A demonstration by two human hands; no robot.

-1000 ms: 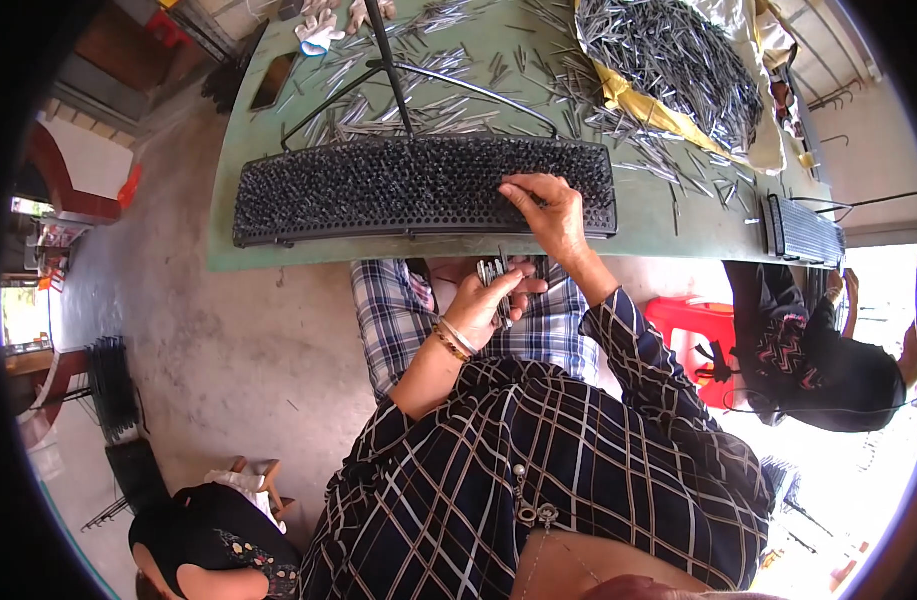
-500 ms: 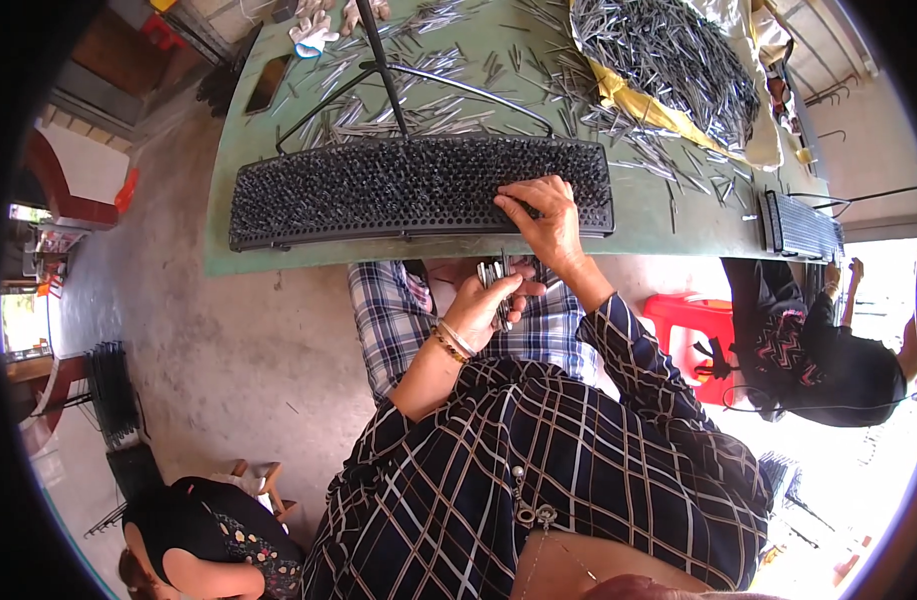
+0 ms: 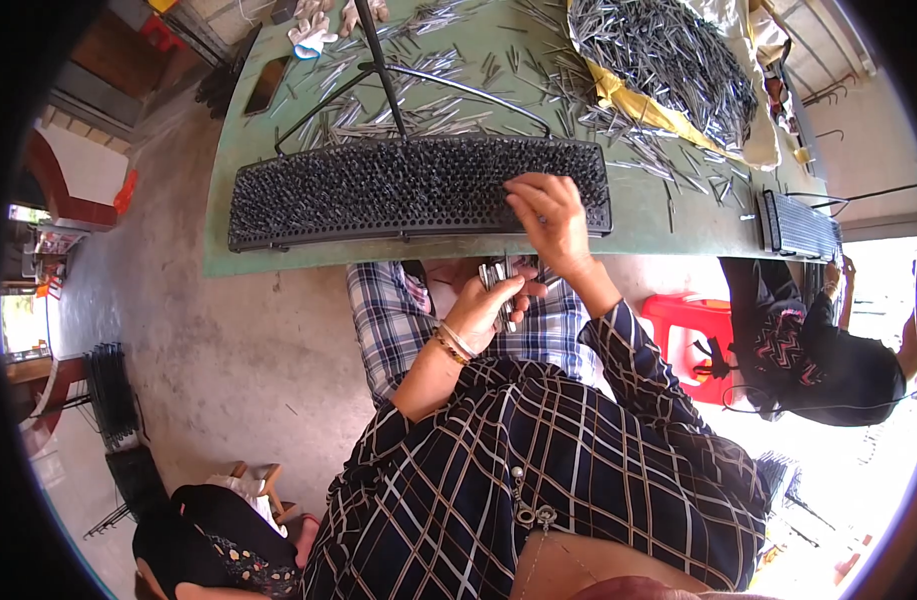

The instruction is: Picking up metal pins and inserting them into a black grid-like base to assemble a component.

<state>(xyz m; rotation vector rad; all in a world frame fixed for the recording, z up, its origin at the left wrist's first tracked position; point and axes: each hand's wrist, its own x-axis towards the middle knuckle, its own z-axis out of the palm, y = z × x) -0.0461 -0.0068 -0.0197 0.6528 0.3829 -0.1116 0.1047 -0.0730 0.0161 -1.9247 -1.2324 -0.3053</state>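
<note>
A long black rack [image 3: 349,190] rests along the near edge of the green table. Its face is full of small holes, many of them filled with thin dark pieces, while the nearest rows show bare holes. Over the rack's right part is my right hand [image 3: 557,225], its thumb and fingertips drawn together. Whatever they pinch, if anything, is too small to make out. Below the table edge, above my lap, my left hand [image 3: 479,312] is closed round a bundle of thin metal rods [image 3: 495,284] that stick up past the thumb.
Loose rods [image 3: 419,122] lie scattered behind the rack. A sack [image 3: 679,75] heaped with rods spreads at the back right. Gloves [image 3: 311,34] and a dark phone-like slab [image 3: 268,85] lie far left. A red stool [image 3: 679,325] and another person [image 3: 809,345] are at right; someone else [image 3: 219,535] sits lower left.
My right hand has shifted slightly right and its wrist has turned a little over the rack. My left hand stays nearly still with its rods. The person at lower left has moved.
</note>
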